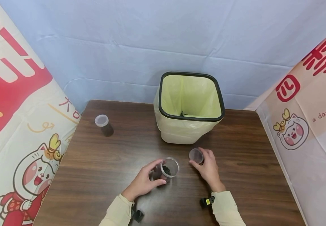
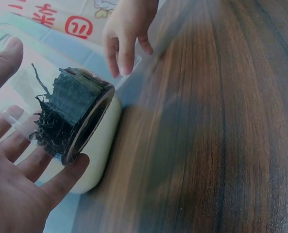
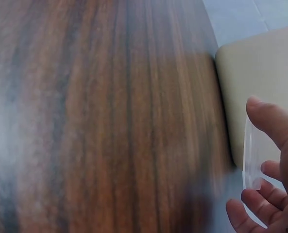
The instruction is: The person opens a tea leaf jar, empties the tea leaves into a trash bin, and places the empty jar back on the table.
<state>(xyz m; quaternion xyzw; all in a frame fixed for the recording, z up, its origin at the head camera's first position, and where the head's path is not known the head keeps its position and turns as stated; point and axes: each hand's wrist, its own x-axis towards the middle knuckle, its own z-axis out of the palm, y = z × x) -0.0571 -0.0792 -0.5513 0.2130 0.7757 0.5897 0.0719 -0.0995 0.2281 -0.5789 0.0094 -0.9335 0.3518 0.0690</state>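
Two hands work apart over the table (image 1: 118, 158): the left hand (image 1: 144, 181) grips an uncovered clear plastic jar (image 1: 172, 168), its thumb and fingers curled around opposite sides of the wall, while the right hand (image 1: 209, 168) pinches a round clear lid (image 1: 196, 155) by its edge between thumb and fingers. The jar sits in front of the bin (image 1: 177, 138), a little left of the lid and not touching it; whether its base rests on the table, I cannot tell. The step in hand appears to be handling the jar with its lid off. The next move seems to call for a firm hold on the thin wall and a controlled tilt, so that nothing spills by accident. The jar is see-through and roughly cylindrical, with a pale rim round its mouth; in the left wrist view, dark shreds (image 2: 56, 121) lie bunched toward its base, stringy and tangled, one thin strand sticking up. A yellow liner (image 1: 201, 91) covers the inside of the bin, and a lidded container (image 1: 107, 129) with dark contents stands upright at the table's far left, well apart from both hands.
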